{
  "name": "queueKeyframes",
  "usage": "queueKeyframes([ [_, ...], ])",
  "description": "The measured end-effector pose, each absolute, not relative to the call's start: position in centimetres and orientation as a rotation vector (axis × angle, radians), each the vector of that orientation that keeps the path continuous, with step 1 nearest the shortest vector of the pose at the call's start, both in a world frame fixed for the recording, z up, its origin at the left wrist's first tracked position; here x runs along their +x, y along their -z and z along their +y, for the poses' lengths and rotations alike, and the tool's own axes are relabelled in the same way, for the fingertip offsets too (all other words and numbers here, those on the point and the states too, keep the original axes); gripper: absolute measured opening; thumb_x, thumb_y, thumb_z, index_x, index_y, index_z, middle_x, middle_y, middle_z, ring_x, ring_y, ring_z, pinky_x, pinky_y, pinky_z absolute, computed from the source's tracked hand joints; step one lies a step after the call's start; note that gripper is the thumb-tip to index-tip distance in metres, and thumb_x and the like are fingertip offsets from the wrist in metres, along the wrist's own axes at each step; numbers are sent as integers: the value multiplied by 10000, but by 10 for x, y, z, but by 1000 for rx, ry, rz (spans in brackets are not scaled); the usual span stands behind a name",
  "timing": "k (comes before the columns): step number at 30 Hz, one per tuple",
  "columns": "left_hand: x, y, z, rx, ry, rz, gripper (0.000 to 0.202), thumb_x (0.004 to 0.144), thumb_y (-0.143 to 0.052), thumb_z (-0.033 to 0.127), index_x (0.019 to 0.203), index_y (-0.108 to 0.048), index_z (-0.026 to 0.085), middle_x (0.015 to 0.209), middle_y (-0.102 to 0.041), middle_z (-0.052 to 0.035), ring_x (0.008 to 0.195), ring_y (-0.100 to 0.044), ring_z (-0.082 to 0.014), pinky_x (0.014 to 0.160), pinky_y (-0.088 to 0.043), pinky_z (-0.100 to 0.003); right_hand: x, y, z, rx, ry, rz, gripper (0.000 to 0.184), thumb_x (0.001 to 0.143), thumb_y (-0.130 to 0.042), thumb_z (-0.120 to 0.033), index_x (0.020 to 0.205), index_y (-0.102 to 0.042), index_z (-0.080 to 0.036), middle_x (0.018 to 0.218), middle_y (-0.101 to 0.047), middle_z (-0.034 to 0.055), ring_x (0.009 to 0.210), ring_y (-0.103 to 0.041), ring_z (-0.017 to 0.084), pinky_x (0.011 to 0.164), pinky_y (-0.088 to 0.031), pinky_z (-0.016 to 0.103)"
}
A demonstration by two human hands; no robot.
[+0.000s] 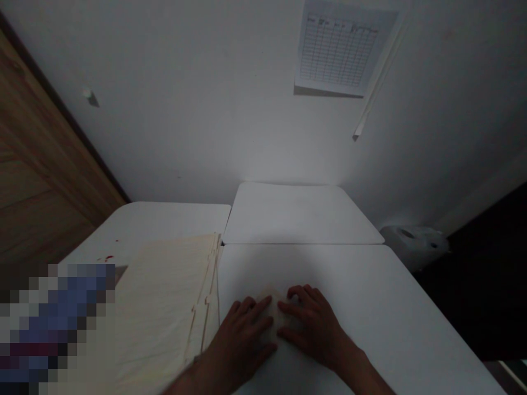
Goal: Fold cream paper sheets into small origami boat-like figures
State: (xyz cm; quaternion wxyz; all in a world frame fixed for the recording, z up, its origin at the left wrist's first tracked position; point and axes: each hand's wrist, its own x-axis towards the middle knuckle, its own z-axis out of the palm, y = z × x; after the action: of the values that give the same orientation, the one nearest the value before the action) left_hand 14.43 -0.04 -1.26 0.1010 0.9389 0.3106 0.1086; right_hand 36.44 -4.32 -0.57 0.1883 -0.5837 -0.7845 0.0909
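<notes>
My left hand [242, 334] and my right hand [308, 323] lie flat with fingers spread on a small pale cream piece of cloth or paper [274, 312]. The hands nearly meet and hide most of it. This piece sits on a white table [329, 285]. Just left of my left hand lies a large stack of cream sheets [152, 312], possibly fabric, with layered, uneven right edges. My left wrist is close to that stack's edge, and neither hand holds it.
A second white table [296, 216] abuts the far edge, and another [164, 225] with red spots [108, 258] lies at the left. A blurred blue patch [49, 329] covers the lower left. A wooden door [41, 153], white wall, and pale rounded object [414, 247] surround the tables.
</notes>
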Motion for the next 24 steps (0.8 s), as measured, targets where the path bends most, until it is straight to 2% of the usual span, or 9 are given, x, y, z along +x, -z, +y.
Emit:
queueKeyframes([
  [4,144,18,1,2766,-323,918,385,774,-671,269,1145,-569,277,1402,-467,-23,1162,-480,-311,951,-405,-549,364,3,-44,-1651,-295,-2194,474,714,-720,-508,1150,-592,-371,1164,-549,22,1051,-498,237,958,-339,409],
  [10,141,16,-2,2849,-329,879,530,801,-644,231,1295,-469,306,1428,-434,-26,1178,-476,-312,955,-409,-556,362,2,-46,-1671,-306,-2158,515,675,-720,-553,1142,-592,-377,1182,-540,19,1074,-488,244,977,-322,417],
  [16,136,14,-4,2876,-319,836,511,854,-588,271,1337,-430,321,1457,-392,-24,1208,-454,-320,958,-408,-572,362,5,-45,-1671,-289,-2145,560,648,-727,-574,1141,-600,-341,1173,-546,37,1067,-494,251,978,-329,418],
  [20,137,15,-5,2858,-333,863,503,853,-572,256,1334,-435,320,1473,-365,-14,1213,-442,-320,966,-386,-588,366,6,-48,-1656,-260,-2169,516,700,-701,-556,1157,-593,-343,1182,-553,41,1078,-502,252,983,-334,431],
  [24,137,12,-5,2824,-335,858,494,846,-573,261,1320,-450,323,1469,-371,-9,1197,-447,-312,968,-381,-576,373,8,-57,-1654,-167,-2175,417,774,-661,-473,1161,-596,-330,1200,-557,54,1077,-512,255,951,-378,434],
])
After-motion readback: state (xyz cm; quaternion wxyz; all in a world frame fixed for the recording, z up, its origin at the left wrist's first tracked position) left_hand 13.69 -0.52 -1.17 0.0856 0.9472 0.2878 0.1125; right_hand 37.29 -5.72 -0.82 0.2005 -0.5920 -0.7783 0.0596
